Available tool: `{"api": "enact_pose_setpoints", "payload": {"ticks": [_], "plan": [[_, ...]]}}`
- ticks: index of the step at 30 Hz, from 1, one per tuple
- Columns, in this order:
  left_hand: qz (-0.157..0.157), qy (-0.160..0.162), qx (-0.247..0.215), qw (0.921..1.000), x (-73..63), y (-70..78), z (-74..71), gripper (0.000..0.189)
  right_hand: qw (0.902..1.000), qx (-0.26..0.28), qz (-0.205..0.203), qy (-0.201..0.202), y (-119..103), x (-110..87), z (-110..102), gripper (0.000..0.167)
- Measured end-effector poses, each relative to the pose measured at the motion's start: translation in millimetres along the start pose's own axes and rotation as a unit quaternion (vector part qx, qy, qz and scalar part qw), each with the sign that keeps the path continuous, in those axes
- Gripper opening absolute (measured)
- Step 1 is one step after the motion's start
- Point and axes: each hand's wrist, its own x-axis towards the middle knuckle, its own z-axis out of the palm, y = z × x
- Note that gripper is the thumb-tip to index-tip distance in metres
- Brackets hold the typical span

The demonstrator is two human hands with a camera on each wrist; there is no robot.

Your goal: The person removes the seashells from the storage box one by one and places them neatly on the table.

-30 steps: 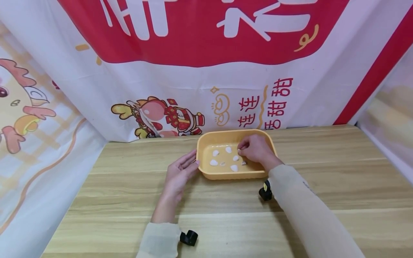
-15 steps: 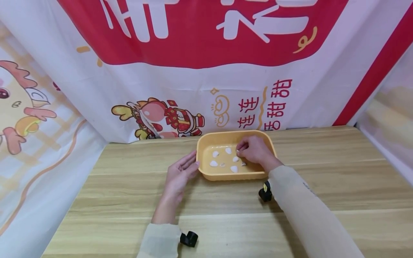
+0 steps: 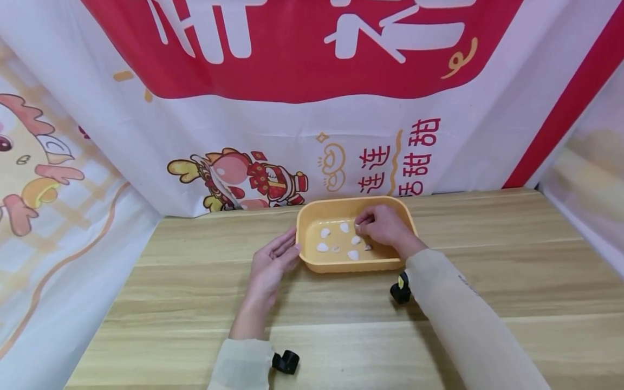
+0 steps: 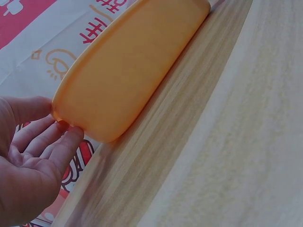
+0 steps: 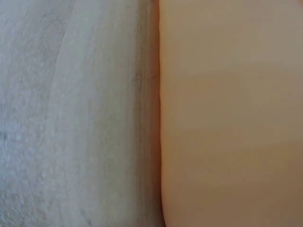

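Observation:
A yellow-orange plastic basin stands on the wooden table near the back cloth. Several small white shell-like pieces lie spread over its floor. My left hand rests against the basin's left end, thumb and fairly straight fingers touching the wall at the rim, as the left wrist view also shows. Inside the basin's right half, my right hand has thumb and fingers brought together on a white piece, mostly covered by the fingertips. Only the basin's outer wall and the tabletop fill the right wrist view; no hand appears there.
A wood-grain table spreads around the basin. Behind it hangs a white and red printed cloth, close to the basin's far rim. Cloth walls also rise at left and right. Black wrist cameras sit at both sleeves.
My right hand's fingertips have shifted slightly left inside the basin, with the white piece at them. The left hand and the basin have stayed essentially in place.

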Motion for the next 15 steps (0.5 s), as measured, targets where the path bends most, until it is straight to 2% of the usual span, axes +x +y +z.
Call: {"api": "enact_pose_setpoints", "payload": {"ticks": [8, 15], "plan": [[0.002, 0.001, 0.004, 1.0, -0.1, -0.8, 0.1, 0.048, 0.9979, 0.061, 0.022, -0.005, -5.0, -3.0, -6.3, 0.02], [0.004, 0.002, 0.003, 1.0, -1.2, 0.9, 1.1, 0.048, 0.9951, 0.09, 0.041, 0.005, -4.2, -1.0, -7.3, 0.019]]}}
